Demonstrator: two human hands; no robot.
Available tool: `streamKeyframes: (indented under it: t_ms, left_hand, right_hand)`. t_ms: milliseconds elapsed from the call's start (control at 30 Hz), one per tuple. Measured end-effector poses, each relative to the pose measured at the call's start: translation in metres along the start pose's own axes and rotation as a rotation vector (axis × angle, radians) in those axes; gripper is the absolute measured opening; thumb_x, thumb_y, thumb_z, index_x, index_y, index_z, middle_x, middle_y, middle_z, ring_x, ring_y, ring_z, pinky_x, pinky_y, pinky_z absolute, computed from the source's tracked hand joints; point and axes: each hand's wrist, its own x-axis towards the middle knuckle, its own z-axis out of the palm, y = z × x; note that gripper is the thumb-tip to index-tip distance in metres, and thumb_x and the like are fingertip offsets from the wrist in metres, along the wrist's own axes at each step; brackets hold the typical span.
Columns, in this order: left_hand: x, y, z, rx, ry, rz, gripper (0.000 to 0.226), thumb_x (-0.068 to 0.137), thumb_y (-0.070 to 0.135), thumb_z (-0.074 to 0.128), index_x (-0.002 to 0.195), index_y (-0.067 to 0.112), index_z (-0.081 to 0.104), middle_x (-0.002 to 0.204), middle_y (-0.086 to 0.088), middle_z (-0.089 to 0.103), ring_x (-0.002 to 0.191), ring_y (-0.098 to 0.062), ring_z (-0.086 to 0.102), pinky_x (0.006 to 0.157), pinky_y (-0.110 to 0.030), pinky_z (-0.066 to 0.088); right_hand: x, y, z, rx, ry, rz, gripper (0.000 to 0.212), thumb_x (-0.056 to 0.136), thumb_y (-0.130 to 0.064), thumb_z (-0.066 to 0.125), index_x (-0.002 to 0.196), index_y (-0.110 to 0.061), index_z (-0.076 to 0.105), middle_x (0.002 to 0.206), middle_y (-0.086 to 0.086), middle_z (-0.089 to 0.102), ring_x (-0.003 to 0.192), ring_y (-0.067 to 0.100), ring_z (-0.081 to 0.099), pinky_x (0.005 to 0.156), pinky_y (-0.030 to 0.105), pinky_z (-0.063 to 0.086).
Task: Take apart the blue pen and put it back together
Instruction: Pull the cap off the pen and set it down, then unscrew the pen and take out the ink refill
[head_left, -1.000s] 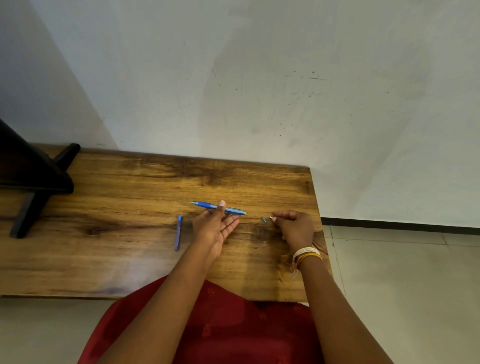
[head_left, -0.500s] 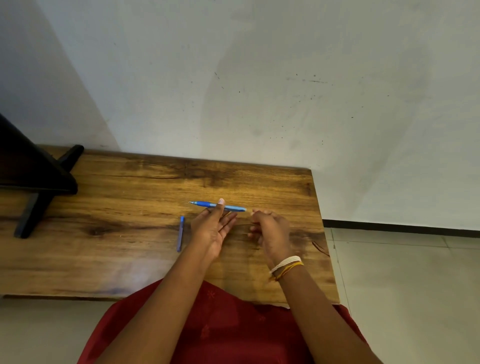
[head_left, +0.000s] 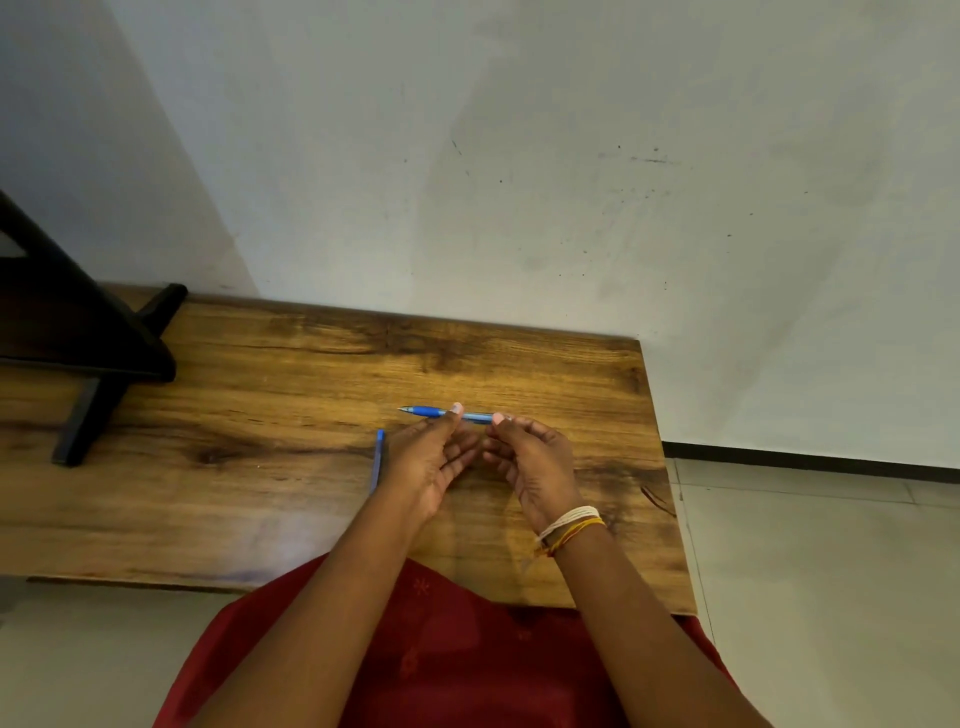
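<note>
Both hands pinch the blue pen (head_left: 447, 413) level: left hand (head_left: 426, 462) mid-barrel, right hand (head_left: 535, 462) its back end.

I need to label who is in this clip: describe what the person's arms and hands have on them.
Both forearms are bare, with no sleeves or gloves. The right hand has a stack of thread bands at the wrist: whitish strands above, orange and yellow ones below. The left hand shows no bands or rings. A dark red garment covers the lap.
</note>
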Motion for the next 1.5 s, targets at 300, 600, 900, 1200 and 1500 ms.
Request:
streamKeyframes:
  t_ms: [300, 600, 900, 1200, 1500]
  left_hand:
    - [0.005, 0.02, -0.029, 0.608, 0.284, 0.338, 0.001, 0.083, 0.014, 0.067, 0.082, 0.014, 0.067, 0.072, -0.005, 0.069, 0.052, -0.013, 0.062, 0.041, -0.023, 0.05]
    - [0.006, 0.032, -0.061, 1.2, 0.442, 0.415, 0.025, 0.076, 0.031, 0.074, 0.077, 0.008, 0.064, 0.073, -0.007, 0.065, 0.07, -0.022, 0.062, 0.055, -0.029, 0.043]
    - [0.005, 0.039, -0.057, 0.625, 0.208, 0.197, 0.017, 0.075, 0.014, 0.077, 0.084, 0.002, 0.069, 0.078, -0.014, 0.071, 0.068, -0.024, 0.07, 0.062, -0.036, 0.06]
    - [-0.014, 0.037, -0.034, 0.611, -0.093, 0.216, 0.02, 0.087, 0.014, 0.065, 0.104, 0.004, 0.069, 0.1, -0.016, 0.07, 0.093, -0.028, 0.067, 0.078, -0.041, 0.055]
    - [-0.002, 0.032, -0.04, 0.529, -0.082, 0.19, 0.024, 0.08, 0.017, 0.073, 0.103, 0.009, 0.07, 0.094, -0.009, 0.073, 0.078, -0.019, 0.069, 0.071, -0.031, 0.056]
  right_hand:
    - [0.01, 0.011, 0.004, -0.237, 0.182, -0.139, 0.008, 0.083, -0.001, 0.069, 0.083, -0.008, 0.064, 0.079, 0.014, 0.072, 0.057, 0.018, 0.07, 0.053, 0.029, 0.059]
    - [0.014, 0.026, 0.005, -1.19, 0.279, -0.472, 0.022, 0.082, -0.035, 0.07, 0.099, -0.021, 0.076, 0.097, 0.004, 0.072, 0.086, 0.021, 0.068, 0.068, 0.027, 0.053]
    - [0.014, 0.026, 0.013, -1.145, 0.287, -0.516, 0.034, 0.082, -0.035, 0.069, 0.109, -0.015, 0.07, 0.103, 0.006, 0.069, 0.094, 0.023, 0.066, 0.078, 0.032, 0.054]
    - [0.014, 0.02, 0.03, -0.558, -0.091, -0.339, 0.014, 0.087, -0.012, 0.067, 0.099, -0.011, 0.074, 0.096, 0.007, 0.075, 0.091, 0.02, 0.071, 0.076, 0.032, 0.061]
    - [0.015, 0.011, 0.024, -0.188, -0.082, -0.184, 0.021, 0.084, -0.002, 0.07, 0.102, 0.007, 0.07, 0.088, 0.018, 0.072, 0.07, 0.017, 0.068, 0.066, 0.024, 0.059]
